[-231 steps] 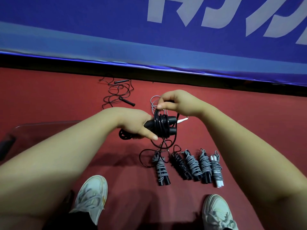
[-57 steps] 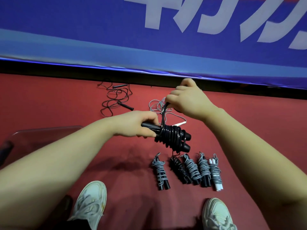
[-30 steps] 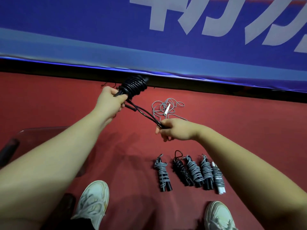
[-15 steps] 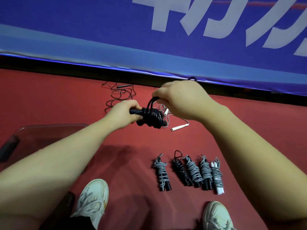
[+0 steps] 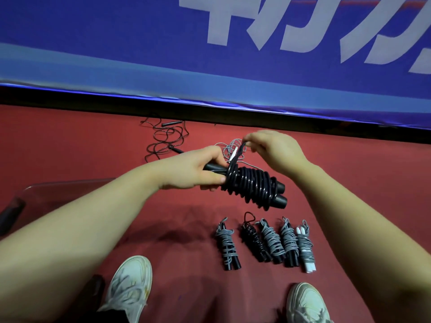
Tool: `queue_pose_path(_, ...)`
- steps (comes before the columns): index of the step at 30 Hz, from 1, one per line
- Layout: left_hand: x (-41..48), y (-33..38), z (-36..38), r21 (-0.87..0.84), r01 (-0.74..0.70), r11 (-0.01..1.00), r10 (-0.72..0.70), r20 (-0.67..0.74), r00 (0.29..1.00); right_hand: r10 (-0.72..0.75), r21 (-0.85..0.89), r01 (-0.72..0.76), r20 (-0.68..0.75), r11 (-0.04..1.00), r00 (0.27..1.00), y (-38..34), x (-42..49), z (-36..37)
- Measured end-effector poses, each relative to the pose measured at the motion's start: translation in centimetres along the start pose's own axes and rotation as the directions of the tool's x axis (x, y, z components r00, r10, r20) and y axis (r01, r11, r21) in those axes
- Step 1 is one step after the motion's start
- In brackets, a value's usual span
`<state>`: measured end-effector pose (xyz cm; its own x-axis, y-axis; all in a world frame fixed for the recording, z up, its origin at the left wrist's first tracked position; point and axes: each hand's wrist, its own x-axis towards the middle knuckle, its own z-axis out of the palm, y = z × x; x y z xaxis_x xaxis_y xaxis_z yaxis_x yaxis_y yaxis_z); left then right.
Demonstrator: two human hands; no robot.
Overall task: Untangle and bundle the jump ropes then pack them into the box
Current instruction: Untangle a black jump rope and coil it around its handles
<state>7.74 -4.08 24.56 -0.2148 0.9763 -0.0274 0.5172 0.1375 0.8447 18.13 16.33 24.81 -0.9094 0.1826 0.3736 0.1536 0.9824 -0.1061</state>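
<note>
— What are the hands doing?

— The left hand (image 5: 198, 170) is closed around the handle end of a black jump rope bundle (image 5: 253, 186), held above the red floor (image 5: 70, 148); the right hand (image 5: 274, 150) pinches the loose rope end between fingertips just above the coils; how that end is tucked I cannot make out, it blurs there

— And the finished ones?

— Five bundled ropes (image 5: 265, 244) lie in a row on the floor between the two white shoes (image 5: 130, 287); four sit close together, one slightly apart on the left; both shoes are cut off by the lower edge

— Anything still tangled?

— A loose black rope (image 5: 166, 138) lies near the blue banner (image 5: 140, 43); a grey tangled rope (image 5: 229, 149) is partly hidden behind the hands

— The box?

— A clear box (image 5: 46, 192) at far left, cut by the frame and covered partly by the left forearm; its contents are hard to tell
</note>
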Motion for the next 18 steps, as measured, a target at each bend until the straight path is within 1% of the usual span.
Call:
queue_pose_path(2,0.0,0.3,-0.2,-0.097,-0.022,0.995,0.018,-0.037,0.999,0.068,0.051,-0.073,0.098,0.996,0.993,0.0,-0.9,1.1)
queue_pose_path(3,0.2,0.5,-0.2,-0.146,-0.039,0.988,0.029,-0.07,0.997,0.124,0.111,-0.146,0.179,0.983,0.976,-0.2,-1.4,1.5)
queue_pose_path(4,0.3,0.6,-0.2,-0.196,-0.054,0.979,0.031,-0.118,0.993,0.124,0.134,-0.155,0.215,0.979,0.969,-0.5,-1.9,2.1)
queue_pose_path(5,0.5,0.7,-0.2,-0.253,-0.071,0.965,0.024,-0.181,0.983,0.139,0.151,-0.174,0.221,0.973,0.965,-0.8,-2.1,2.6)
queue_pose_path(7,0.9,0.6,-0.3,-0.399,-0.113,0.91,-0.025,-0.324,0.946,0.121,0.23,-0.182,0.257,0.956,0.959,-1.4,-2.0,3.8)
queue_pose_path(8,1.1,0.4,-0.5,-0.474,-0.132,0.871,-0.071,-0.386,0.92,0.089,0.25,-0.149,0.234,0.957,0.968,-1.8,-1.8,4.2)
queue_pose_path(10,1.4,-0.1,-0.8,-0.542,-0.15,0.827,-0.159,-0.481,0.862,0.052,0.293,-0.137,0.278,0.946,0.959,-2.8,-1.4,4.2)
queue_pose_path(12,1.6,-0.7,-1.0,-0.531,-0.136,0.836,-0.218,-0.55,0.806,0.028,0.278,-0.118,0.31,0.953,0.95,-3.6,-1.2,4.2)
queue_pose_path(14,1.6,-1.4,-1.2,-0.464,-0.087,0.882,-0.247,-0.611,0.752,0.0,0.162,-0.057,0.329,0.985,0.944,-4.7,-1.0,3.8)
queue_pose_path(15,1.6,-1.8,-1.3,-0.403,-0.049,0.914,-0.243,-0.642,0.727,0.01,0.047,-0.025,0.295,0.999,0.956,-5.2,-0.8,3.5)
queue_pose_path(16,1.6,-2.1,-1.4,-0.344,-0.009,0.939,-0.236,-0.661,0.712,0.034,-0.05,-0.023,0.228,0.998,0.973,-5.5,-0.4,3.1)
queue_pose_path(17,1.5,-2.4,-1.5,-0.307,0.02,0.951,-0.231,-0.668,0.707,0.066,-0.087,-0.053,0.145,0.995,0.987,-5.7,-0.1,2.7)
queue_pose_path(18,1.4,-2.5,-1.5,-0.305,0.026,0.952,-0.233,-0.666,0.708,0.107,-0.06,-0.103,0.065,0.993,0.992,-6.0,0.1,2.2)
